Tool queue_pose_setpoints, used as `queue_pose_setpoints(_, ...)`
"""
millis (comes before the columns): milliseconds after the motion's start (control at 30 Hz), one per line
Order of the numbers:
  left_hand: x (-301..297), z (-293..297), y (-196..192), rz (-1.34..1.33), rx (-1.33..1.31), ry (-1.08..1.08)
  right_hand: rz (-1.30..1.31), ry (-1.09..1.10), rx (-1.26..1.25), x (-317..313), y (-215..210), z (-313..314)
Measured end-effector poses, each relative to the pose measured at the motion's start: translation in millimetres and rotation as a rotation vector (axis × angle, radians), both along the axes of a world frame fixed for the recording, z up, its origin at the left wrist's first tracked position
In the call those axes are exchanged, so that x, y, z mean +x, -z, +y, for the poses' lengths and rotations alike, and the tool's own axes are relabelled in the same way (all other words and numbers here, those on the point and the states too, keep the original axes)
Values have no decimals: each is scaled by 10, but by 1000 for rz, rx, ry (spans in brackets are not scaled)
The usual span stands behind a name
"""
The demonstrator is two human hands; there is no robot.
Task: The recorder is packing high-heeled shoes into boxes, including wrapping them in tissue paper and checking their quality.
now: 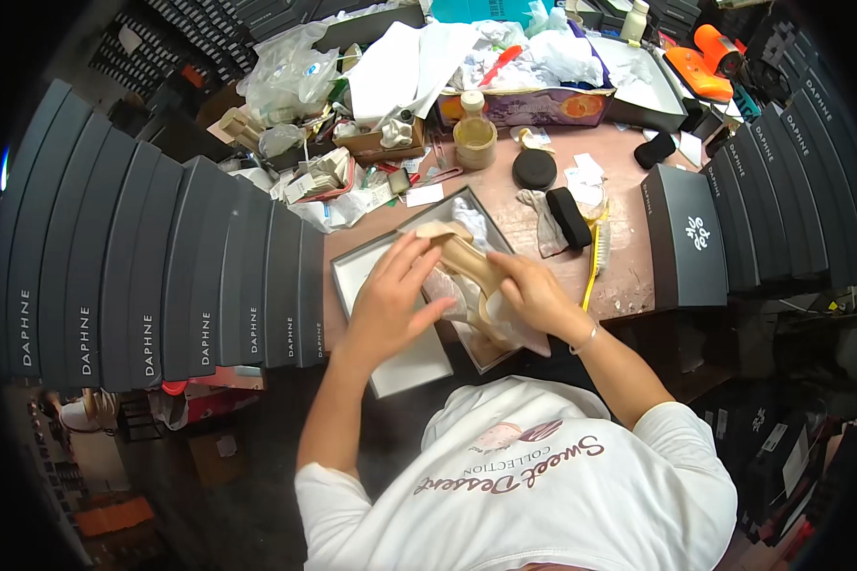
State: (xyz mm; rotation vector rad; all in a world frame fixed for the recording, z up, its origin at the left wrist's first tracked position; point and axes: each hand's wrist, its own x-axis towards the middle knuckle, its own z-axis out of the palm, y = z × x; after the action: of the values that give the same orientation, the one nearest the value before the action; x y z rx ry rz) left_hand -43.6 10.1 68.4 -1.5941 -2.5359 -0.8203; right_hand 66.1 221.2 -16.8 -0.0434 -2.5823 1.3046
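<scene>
An open dark grey shoebox [497, 362] sits at the table's near edge, in front of me. In it lie a beige shoe [468, 259] and pale wrapping paper [468, 217]. My left hand [395, 297] is over the box's left side, fingers stretched out with their tips by the shoe's far end and the thumb spread apart. From the right, my right hand [538, 297] has its fingers bent at the shoe's side and seems to grip it; some fingertips are hidden. Partly under the box and my left arm rests the lid [405, 364], white inside.
Rows of dark shoeboxes stand at left [190, 266] and right [690, 238]. Beyond the box are a bottle of yellowish liquid [474, 143], a round black tin [534, 169], a black sponge [569, 219], a brush [601, 249], a paper-filled carton [562, 107] and an orange tape dispenser [700, 71].
</scene>
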Motion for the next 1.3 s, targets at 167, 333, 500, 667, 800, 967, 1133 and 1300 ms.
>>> queue_pose_setpoints(167,-204,354,-145,245,-157,141,65,-56,136,-238,-358,174)
queue_pose_setpoints(333,-338,454,-487,-248,-516,222,-37,-462,-76,-478,-1026,302)
queue_pose_setpoints(500,-91,-147,-164,-1270,-247,-169,-14,-111,41,-590,-583,668)
queue_pose_setpoints(667,672,-906,1071,-1736,570,-461,-91,-168,115,-481,125,498)
queue_pose_setpoints(800,872,-691,1327,-1663,688,-606,89,-55,257,-943,471,175)
queue_pose_setpoints(967,502,-728,1662,-1487,803,-680,-272,-63,386,-1341,875,-131)
queue_pose_setpoints(1133,413,-682,1419,-318,429,-766,164,-4,293,-1142,540,25)
queue_pose_setpoints(1300,427,225,959,-466,276,-197,-15,223,-321,-504,28,720)
